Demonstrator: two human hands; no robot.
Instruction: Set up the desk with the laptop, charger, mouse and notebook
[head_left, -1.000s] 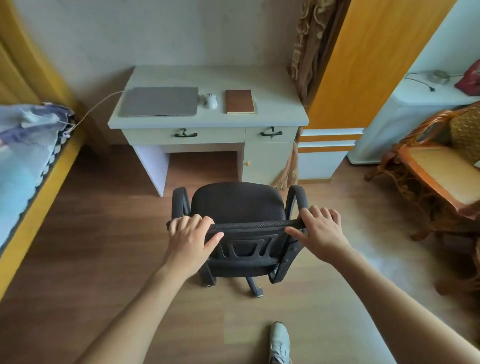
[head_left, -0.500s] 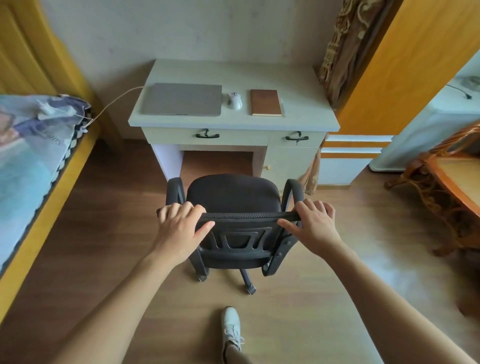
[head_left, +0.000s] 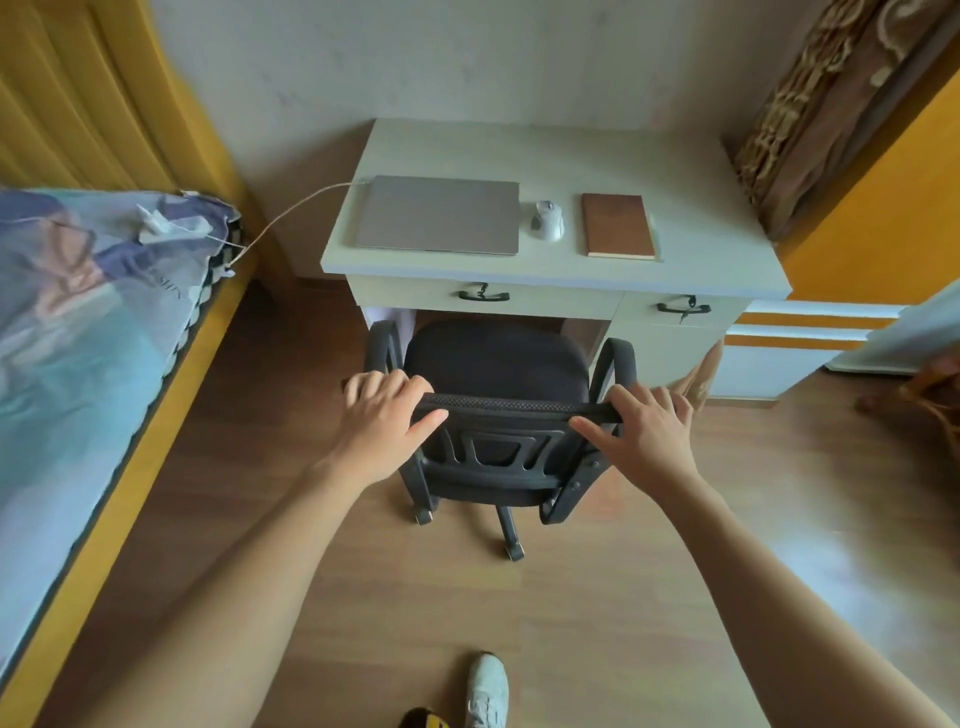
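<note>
Laptop (head_left: 438, 215) lies closed and flat on the left half of the bench (head_left: 717, 260), its long axis running from 9 to 3 o'clock, parallel to the bench's front edge. Just beside it at 3 o'clock sits the white mouse (head_left: 548, 221), and further toward 3 o'clock, apart from the mouse, the brown notebook (head_left: 618, 225) lies with its long axis pointing 12 to 6. A pale charger cable (head_left: 291, 210) leaves the laptop's far left corner and sags toward 8 o'clock to the bed (head_left: 104, 322), where a white charger block (head_left: 156, 227) rests on the cover. All four things appear placed, so by my reading the desk layout is nearly done.

From the hands, the whole row lies at 12 o'clock, well apart and beyond the black chair (head_left: 496, 364). The left hand (head_left: 382, 421) is nearer the laptop; the right hand (head_left: 647, 434) is nearer the notebook. Both hands are clamped over the top edge of the chair's backrest, one at each end, fingers curled over the front and thumbs along the back. The chair's seat points at 12 o'clock, its front already close under the bench's knee space. The coming move likely turns on pushing straight toward 12 o'clock, keeping the armrests clear of the drawer fronts. A white shoe (head_left: 487, 691) shows on the wooden floor at 6 o'clock.
</note>
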